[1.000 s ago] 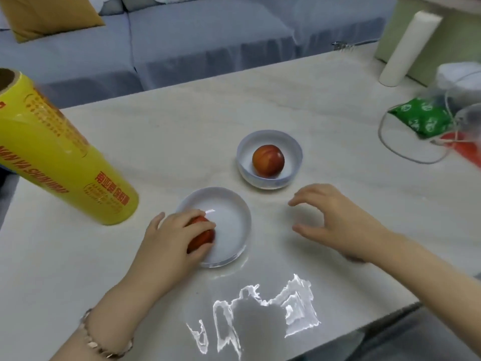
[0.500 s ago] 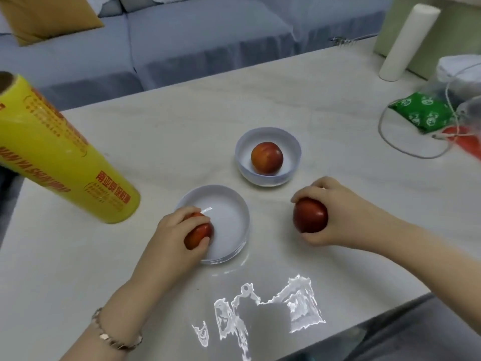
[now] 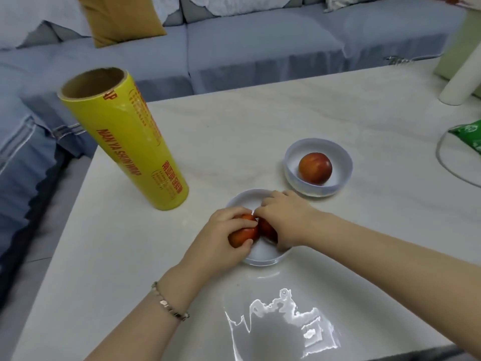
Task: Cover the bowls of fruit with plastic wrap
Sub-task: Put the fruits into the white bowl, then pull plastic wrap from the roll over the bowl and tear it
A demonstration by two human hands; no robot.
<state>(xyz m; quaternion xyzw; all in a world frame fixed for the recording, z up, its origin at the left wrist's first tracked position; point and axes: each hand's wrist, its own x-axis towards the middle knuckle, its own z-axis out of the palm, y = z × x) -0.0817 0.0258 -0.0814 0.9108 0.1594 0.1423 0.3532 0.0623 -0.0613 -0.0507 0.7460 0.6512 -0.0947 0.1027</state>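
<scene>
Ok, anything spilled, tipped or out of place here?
Nothing stands out. The wrap roll stands on end, near bowl and far bowl sit upright, and the bright patch near the table edge looks like glare, not a spill.

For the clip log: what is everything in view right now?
table: 1, pale marble, foreground
wrap roll: 1, yellow, upright, table's left
near bowl: 1, white, under both hands
far bowl: 1, white, right of centre
fruit: 3, red; one in far bowl, two held at near bowl
sofa: 1, blue-grey, behind table
cushion: 1, mustard, on sofa
cylinder: 1, white, far right
packet: 1, green, right edge
bracelet: 1, metal, left wrist
left hand: grips one fruit
right hand: grips another
</scene>
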